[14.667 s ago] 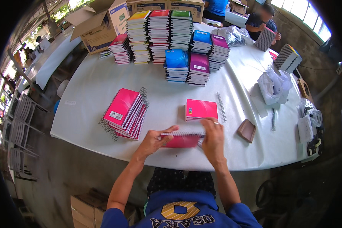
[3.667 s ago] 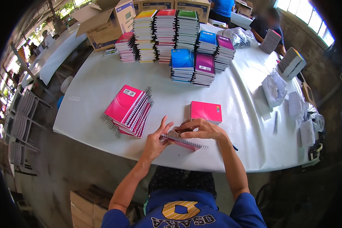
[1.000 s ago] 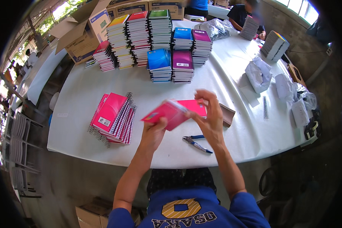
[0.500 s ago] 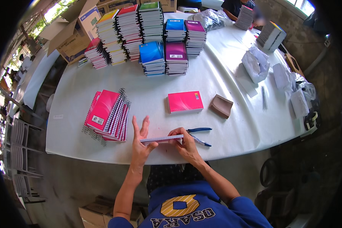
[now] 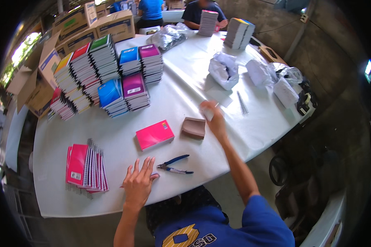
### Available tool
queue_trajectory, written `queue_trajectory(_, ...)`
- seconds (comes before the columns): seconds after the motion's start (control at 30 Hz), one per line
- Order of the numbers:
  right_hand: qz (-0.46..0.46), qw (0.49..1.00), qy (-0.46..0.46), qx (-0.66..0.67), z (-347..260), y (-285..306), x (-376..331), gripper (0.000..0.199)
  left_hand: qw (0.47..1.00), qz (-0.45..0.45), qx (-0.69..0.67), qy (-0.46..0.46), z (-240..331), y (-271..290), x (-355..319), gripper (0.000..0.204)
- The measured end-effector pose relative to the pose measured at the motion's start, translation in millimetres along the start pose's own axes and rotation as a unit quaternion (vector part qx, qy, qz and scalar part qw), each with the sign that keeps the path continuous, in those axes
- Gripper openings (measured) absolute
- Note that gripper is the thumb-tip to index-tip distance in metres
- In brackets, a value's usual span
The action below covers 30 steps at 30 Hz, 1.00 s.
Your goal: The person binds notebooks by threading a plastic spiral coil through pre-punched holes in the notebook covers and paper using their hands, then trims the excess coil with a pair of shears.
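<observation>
My left hand [image 5: 138, 182] lies palm down near the table's front edge, fingers spread, over a thin notebook [image 5: 154, 177] that it mostly hides. My right hand [image 5: 215, 121] is stretched forward past a brown curved block [image 5: 193, 128]. Motion smears its fingers, and something whitish shows at them that I cannot make out. Blue-handled pliers [image 5: 166, 165] lie open between my hands. Beyond them sits a small pile of pink notebooks [image 5: 154, 134]. Pink spiral notebooks [image 5: 77, 165] are fanned out at the left. A loose wire spiral [image 5: 243, 103] lies beyond my right hand.
Tall stacks of coloured notebooks [image 5: 134, 88] stand at the back left, beside cardboard boxes [image 5: 115, 26]. A white plastic bag [image 5: 223, 72] and wrapped bundles [image 5: 285, 91] occupy the right side. Across the table a person [image 5: 189, 16] sits by more notebook stacks [image 5: 238, 35].
My right hand has let go of the thin notebook and reached forward to the right. My left hand has turned palm down over it on the table. The view has swung right.
</observation>
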State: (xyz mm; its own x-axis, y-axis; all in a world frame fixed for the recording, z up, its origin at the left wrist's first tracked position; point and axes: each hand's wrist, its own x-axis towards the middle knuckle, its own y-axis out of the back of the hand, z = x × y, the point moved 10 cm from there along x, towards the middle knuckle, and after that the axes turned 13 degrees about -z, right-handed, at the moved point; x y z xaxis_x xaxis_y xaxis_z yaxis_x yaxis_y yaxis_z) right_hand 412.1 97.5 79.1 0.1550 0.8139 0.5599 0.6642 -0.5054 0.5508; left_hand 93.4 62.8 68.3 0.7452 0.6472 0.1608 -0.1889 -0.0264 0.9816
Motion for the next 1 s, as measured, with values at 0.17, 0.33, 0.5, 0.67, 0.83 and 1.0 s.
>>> queue_trajectory(0.17, 0.144, 0.838, -0.371, -0.374, 212, 161, 7, 0.042, 0.999, -0.021, -0.036, -0.006, 8, -14, 15, 0.059)
queue_trajectory(0.33, -0.001, 0.860, -0.372, -0.350, 244, 132, -12, 0.027, 0.999, -0.021, -0.025, 0.006, 5, -12, 13, 0.059)
queue_trajectory(0.5, -0.026, 0.937, -0.223, -0.266, 177, 101, -6, 0.007, 0.999, -0.025, -0.029, 0.010, 1, -9, 8, 0.058)
queue_trajectory(0.67, -0.006, 0.957, -0.094, -0.274, 126, 111, 10, 0.013, 0.998, -0.026, -0.049, 0.002, 5, -6, 11, 0.062)
queue_trajectory(0.83, -0.041, 0.951, -0.073, -0.297, 99, 94, 19, 0.010, 0.998, -0.030, -0.051, 0.002, 3, -7, 12, 0.064)
queue_trajectory(1.0, -0.089, 0.959, -0.020, -0.268, 86, 77, 18, 0.013, 0.998, -0.025, -0.056, -0.002, 5, -9, 14, 0.064)
